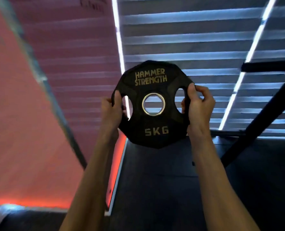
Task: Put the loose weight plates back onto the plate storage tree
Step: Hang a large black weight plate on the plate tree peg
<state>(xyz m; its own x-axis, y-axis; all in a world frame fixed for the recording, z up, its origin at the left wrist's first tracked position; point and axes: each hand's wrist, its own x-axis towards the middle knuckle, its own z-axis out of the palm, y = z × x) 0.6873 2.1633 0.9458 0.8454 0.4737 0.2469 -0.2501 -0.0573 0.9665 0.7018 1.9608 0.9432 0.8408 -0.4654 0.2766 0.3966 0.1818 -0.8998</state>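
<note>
Slatted grey panels crossed by bright light strips [253,47] fill the background, with a pink-lit wall [30,97] on the left and a black metal frame [263,114] on the right. A black weight plate [155,125], marked HAMMER STRENGTH and 5KG, is held upright in the air at the centre of the view, facing the camera. The left hand [110,107] grasps its left grip opening, thumb [117,100] across the front rim. The right hand [199,105] clasps the right edge, its fingers [203,91] curled tightly over the rim.
</note>
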